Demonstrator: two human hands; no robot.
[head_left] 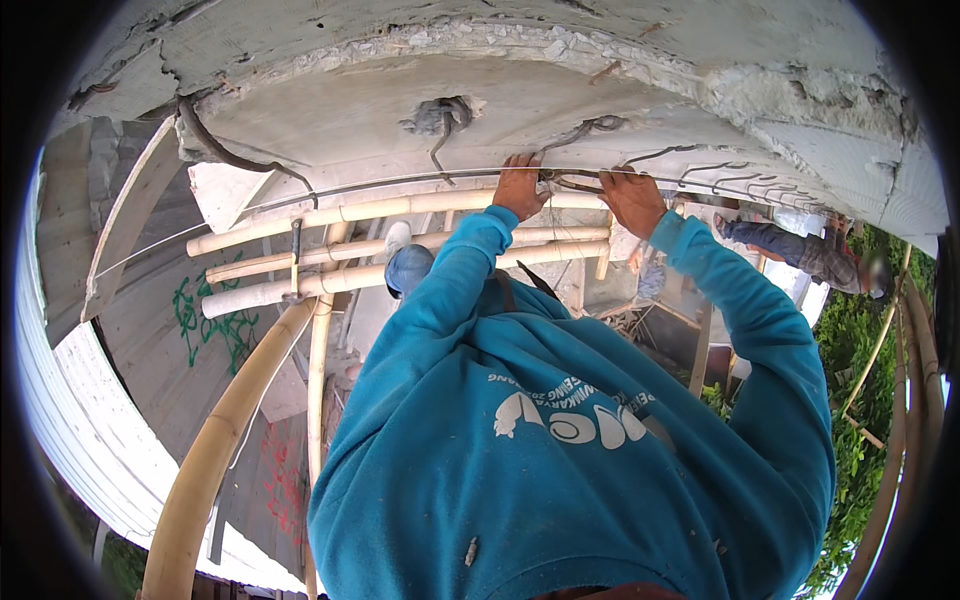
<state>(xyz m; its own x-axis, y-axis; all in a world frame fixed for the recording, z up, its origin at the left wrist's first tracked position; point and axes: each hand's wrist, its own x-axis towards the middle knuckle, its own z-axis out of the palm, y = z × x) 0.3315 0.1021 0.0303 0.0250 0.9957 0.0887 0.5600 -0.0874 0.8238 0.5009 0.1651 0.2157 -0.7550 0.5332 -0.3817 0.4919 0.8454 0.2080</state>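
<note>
A long dark steel bar (385,183) runs crosswise along the broken concrete edge in front of me. My left hand (520,188) curls its fingers over this bar near the middle. Farther right, my right hand (633,202) also has its fingers bent over the steel. Between them, a few thin dark rods or wires overlap, and I cannot make out how they join. A thin white string (160,244) stretches along the same line. Bent rebar (447,135) sticks out of a hole in the concrete (340,110) beyond the bar.
Several bamboo poles (350,212) lie crosswise below the bar; a hammer (295,255) hangs at their left. A thick bamboo pole (215,465) slants up at left. Another person (800,255) is at far right, near green foliage (860,350). Rebar ends (735,178) protrude at right.
</note>
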